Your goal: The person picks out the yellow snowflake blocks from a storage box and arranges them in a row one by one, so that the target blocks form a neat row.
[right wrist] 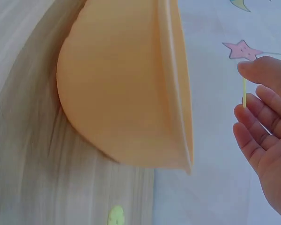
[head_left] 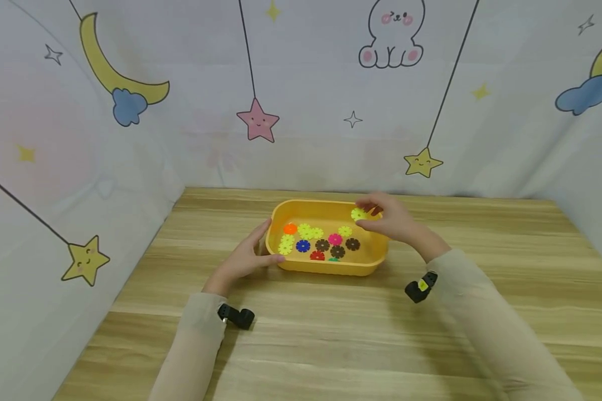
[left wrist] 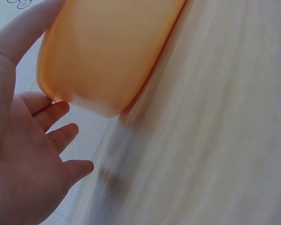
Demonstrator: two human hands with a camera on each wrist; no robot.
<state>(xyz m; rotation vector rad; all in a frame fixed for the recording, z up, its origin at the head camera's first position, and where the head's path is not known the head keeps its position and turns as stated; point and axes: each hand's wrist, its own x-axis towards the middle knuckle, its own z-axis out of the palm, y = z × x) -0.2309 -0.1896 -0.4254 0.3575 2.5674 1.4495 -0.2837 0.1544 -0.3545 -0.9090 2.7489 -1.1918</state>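
A yellow plastic bin stands on the wooden table. My left hand grips its left end, thumb at the front rim and fingers along the side wall. Above the bin's back right corner, my right hand pinches a yellow-green notched disc between thumb and fingers; the right wrist view has this disc edge-on. Several more notched discs lie in the bin, among them an orange disc, a blue disc, a pink disc, a red disc and a brown disc.
The wooden table ends at a cloth backdrop printed with stars and moons, close behind the bin. In the right wrist view a small yellow-green shape shows near the lower edge. Each wrist wears a black camera.
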